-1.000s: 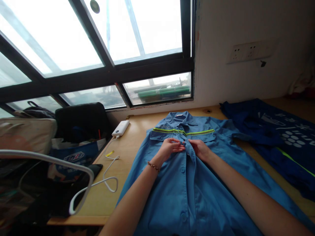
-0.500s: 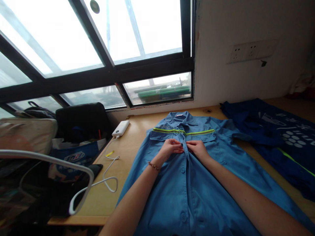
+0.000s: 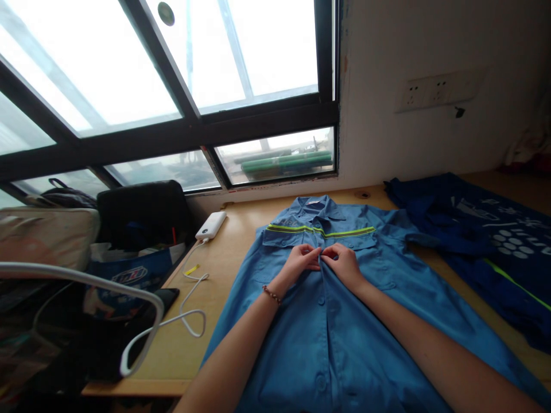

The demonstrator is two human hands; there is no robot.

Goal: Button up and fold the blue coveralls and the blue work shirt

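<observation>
Pinching the chest placket of the light-blue cotton work shirt (image 3: 301,344) with left hand (image 3: 300,261) and right hand (image 3: 344,265); seemingly buttoned toward six o'clock, unfastened toward twelve o'clock.

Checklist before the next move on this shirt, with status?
1. Left hand and right hand both pinching the placket: ok.
2. Shirt flat, front up on table: ok.
3. Button under the fingertips through its hole: cannot tell, hidden.
4. Next button down in view, uncovered: ok.
5. Cable clear of the shirt: ok.
</observation>
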